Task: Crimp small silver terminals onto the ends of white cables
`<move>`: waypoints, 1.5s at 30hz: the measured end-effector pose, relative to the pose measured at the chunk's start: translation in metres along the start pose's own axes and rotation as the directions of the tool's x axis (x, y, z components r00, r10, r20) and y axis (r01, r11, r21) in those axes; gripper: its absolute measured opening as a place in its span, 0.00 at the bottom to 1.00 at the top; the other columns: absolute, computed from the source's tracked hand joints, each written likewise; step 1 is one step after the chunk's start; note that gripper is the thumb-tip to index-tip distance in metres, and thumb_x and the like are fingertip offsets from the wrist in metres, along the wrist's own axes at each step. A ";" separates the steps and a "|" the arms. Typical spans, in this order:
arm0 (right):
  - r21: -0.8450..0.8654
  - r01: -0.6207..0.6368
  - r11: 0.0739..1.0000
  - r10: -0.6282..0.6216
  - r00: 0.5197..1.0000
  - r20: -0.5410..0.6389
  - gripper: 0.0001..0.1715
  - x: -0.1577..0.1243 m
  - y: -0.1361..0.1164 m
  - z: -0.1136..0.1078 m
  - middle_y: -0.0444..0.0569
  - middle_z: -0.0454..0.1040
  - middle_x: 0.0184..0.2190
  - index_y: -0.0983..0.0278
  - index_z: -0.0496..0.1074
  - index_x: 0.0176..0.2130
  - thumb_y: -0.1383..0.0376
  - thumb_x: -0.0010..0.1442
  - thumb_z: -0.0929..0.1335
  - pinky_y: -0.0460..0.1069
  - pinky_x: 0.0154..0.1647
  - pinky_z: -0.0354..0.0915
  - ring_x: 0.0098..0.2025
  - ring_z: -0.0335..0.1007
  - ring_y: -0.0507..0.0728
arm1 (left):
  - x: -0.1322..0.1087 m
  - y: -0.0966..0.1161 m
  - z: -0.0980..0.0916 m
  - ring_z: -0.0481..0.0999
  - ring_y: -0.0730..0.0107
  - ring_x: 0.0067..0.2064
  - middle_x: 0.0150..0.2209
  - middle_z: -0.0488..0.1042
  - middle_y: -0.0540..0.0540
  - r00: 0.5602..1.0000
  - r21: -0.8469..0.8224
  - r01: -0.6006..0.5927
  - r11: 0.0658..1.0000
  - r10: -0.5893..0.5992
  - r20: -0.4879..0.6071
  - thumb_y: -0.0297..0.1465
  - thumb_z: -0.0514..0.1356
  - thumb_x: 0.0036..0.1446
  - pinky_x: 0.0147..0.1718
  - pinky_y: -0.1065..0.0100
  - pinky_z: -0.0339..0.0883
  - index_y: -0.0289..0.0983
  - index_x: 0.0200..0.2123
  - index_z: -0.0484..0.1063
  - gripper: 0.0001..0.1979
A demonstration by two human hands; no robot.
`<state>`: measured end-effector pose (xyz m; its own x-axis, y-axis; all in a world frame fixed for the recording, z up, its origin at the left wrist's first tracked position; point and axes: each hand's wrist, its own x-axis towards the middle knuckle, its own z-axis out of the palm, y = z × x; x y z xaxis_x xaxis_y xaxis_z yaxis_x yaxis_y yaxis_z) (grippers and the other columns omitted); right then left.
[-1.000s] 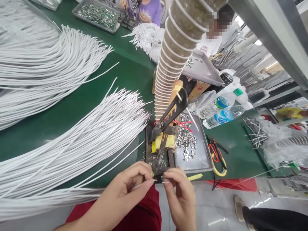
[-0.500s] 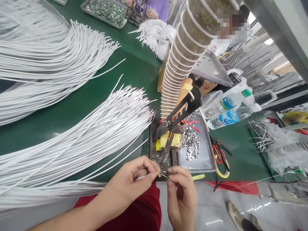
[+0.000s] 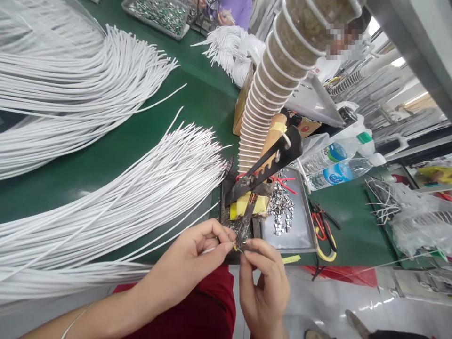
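Note:
My left hand (image 3: 201,254) is closed in a pinch around the end of a white cable (image 3: 209,250). A tiny yellowish connector piece (image 3: 235,246) pokes out past its fingertips. From the right, my right hand (image 3: 264,278) reaches in, thumb and fingers pressed together on a thin silvery wire that meets the connector; its exact kind is too small to tell. Directly above both hands the tip of a soldering iron (image 3: 247,216) slants down from a black notched stand (image 3: 268,162). The connector is close to that tip; I cannot tell whether they touch.
A bundle of white cables (image 3: 141,197) spreads left, with another (image 3: 88,89) behind. A metal tray (image 3: 300,235) of small metal connectors stands right, beside pliers (image 3: 326,235) and water bottles (image 3: 339,174). A ribbed hose (image 3: 268,89) rises over the stand. Co-workers sit beyond.
Both hands have moved slightly up toward the soldering iron tip, bringing the connector nearer to it. The right hand has shifted a little left. The camera view has shifted slightly.

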<state>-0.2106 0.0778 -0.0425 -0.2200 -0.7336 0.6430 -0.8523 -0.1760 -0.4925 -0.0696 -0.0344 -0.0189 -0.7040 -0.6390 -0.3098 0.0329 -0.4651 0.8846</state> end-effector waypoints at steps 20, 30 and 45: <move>0.097 -0.056 0.994 0.051 0.997 0.050 0.16 -0.007 0.001 0.003 0.52 0.71 0.46 0.65 0.68 0.48 0.80 0.64 0.66 0.48 0.54 0.71 0.52 0.70 0.52 | -0.001 -0.002 0.004 0.77 0.69 0.44 0.41 0.76 0.46 1.000 0.079 -0.027 0.997 0.026 0.004 0.33 0.61 0.61 0.46 0.70 0.70 0.37 0.30 0.68 0.08; 0.030 0.013 0.999 -0.013 1.000 0.007 0.13 0.006 -0.002 0.006 0.52 0.70 0.48 0.68 0.68 0.47 0.80 0.64 0.66 0.46 0.59 0.68 0.55 0.69 0.51 | 0.000 0.002 0.002 0.76 0.72 0.42 0.43 0.75 0.48 1.000 0.058 -0.008 0.998 0.008 -0.001 0.35 0.62 0.62 0.43 0.72 0.68 0.36 0.32 0.70 0.10; 0.085 -0.206 0.975 0.218 0.957 -0.188 0.07 -0.025 0.010 -0.004 0.49 0.70 0.44 0.62 0.67 0.43 0.74 0.68 0.64 0.46 0.51 0.66 0.48 0.69 0.51 | -0.018 -0.037 -0.014 0.80 0.66 0.49 0.48 0.80 0.49 0.911 0.602 -0.395 0.693 0.382 0.158 0.32 0.61 0.66 0.50 0.70 0.71 0.43 0.45 0.75 0.05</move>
<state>-0.2159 0.0974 -0.0612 -0.4862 -0.6173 0.6185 -0.7454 -0.0765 -0.6622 -0.0488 -0.0141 -0.0511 -0.7409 -0.6625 0.1105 -0.1263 0.2991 0.9458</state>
